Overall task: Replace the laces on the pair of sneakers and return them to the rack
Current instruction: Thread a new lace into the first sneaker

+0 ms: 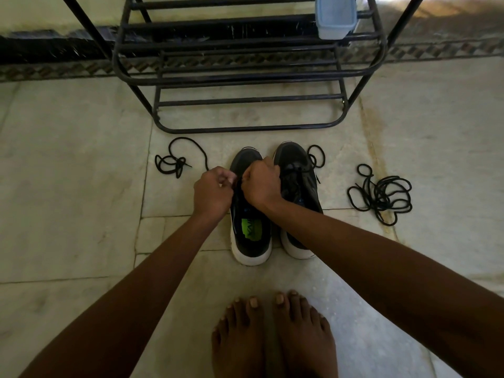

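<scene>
Both my hands pinch lace at the left sneaker [249, 214]: left hand [212, 190], right hand [260, 184] level across its toe-to-heel axis.

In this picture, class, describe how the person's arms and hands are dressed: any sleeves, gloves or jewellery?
Both arms are bare, with no sleeve in view. The left hand and right hand wear no gloves, and no ring, watch or bracelet shows on either wrist.
</scene>
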Demonstrator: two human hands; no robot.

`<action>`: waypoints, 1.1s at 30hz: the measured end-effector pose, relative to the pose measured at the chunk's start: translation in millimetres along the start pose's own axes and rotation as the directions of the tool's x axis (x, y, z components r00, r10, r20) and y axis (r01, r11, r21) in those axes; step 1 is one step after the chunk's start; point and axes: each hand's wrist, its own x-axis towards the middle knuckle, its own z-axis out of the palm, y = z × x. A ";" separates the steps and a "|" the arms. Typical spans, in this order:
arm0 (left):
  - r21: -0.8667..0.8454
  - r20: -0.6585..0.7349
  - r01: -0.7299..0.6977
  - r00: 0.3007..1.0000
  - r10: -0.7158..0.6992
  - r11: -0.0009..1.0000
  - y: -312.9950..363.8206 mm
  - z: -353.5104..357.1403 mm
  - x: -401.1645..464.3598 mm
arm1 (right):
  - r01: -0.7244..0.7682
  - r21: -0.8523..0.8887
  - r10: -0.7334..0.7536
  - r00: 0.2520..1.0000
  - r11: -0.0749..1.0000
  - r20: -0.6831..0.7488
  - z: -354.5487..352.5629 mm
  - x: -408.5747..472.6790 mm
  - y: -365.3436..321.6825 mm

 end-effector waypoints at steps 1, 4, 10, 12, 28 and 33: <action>-0.009 0.000 0.001 1.000 -0.001 1.000 -1.0 0.1 0.4 | -0.009 0.003 0.009 1.000 1.000 -0.005 0.7 0.0 -0.1; -0.037 0.016 0.011 1.000 -0.010 0.999 -2.3 0.0 0.2 | -0.031 0.024 0.031 1.000 0.999 0.004 3.3 3.1 3.2; -0.089 0.021 0.000 1.000 0.002 0.996 -4.2 -0.5 0.0 | -0.010 0.089 0.007 1.000 0.996 0.028 14.9 20.4 9.3; -0.096 0.021 -0.010 1.000 0.012 0.995 -5.9 -1.5 1.0 | 0.004 0.126 -0.004 1.000 0.992 0.000 19.0 26.0 14.1; -0.040 0.020 -0.090 0.996 0.091 0.995 -8.1 -1.4 -2.0 | 0.252 -0.138 -0.265 0.961 0.958 -0.083 -8.1 -3.5 10.0; -0.088 0.027 -0.067 0.997 0.069 0.994 -12.6 0.6 0.9 | 0.209 -0.061 -0.214 0.971 0.976 -0.102 -8.5 1.1 9.7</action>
